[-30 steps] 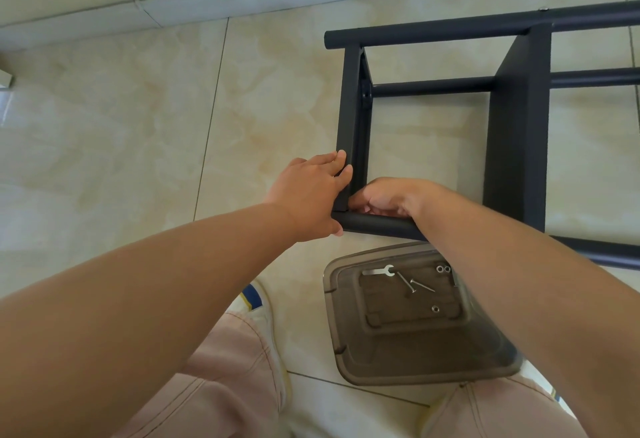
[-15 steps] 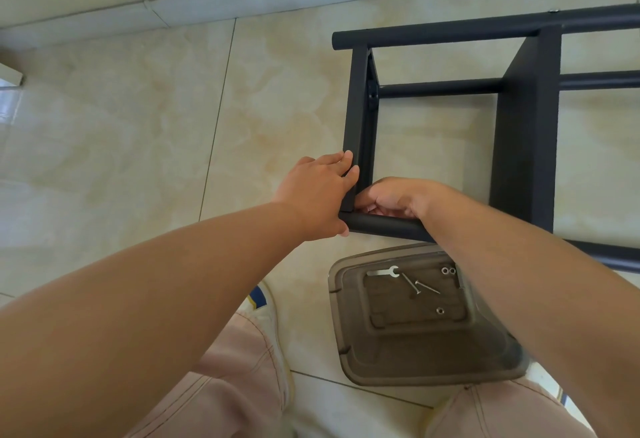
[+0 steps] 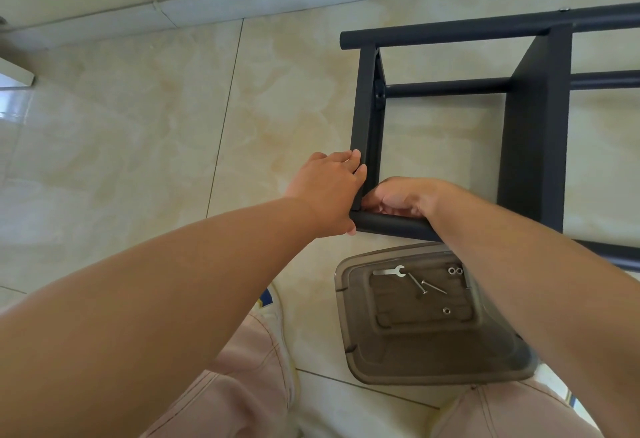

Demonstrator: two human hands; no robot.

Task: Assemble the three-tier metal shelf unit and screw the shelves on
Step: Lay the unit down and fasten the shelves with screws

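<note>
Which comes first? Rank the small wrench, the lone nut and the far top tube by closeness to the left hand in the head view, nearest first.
From the left hand:
1. Small wrench, in the tray just below the hand.
2. Lone nut, lower right in the same tray.
3. Far top tube, across the frame by the wall.

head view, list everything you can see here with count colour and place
shelf frame: one, black, on its side on the floor, upper right
tray: one, translucent grey-brown, on the floor below the frame
wrench: one, silver, in the tray, upper left
screws: two, silver, crossed at the tray's middle
nuts: three visible, silver, two top right, one lower
floor tiles: beige, all around
left hand: grips the frame's near corner
right hand: curled at the same corner, grasp hidden
</note>
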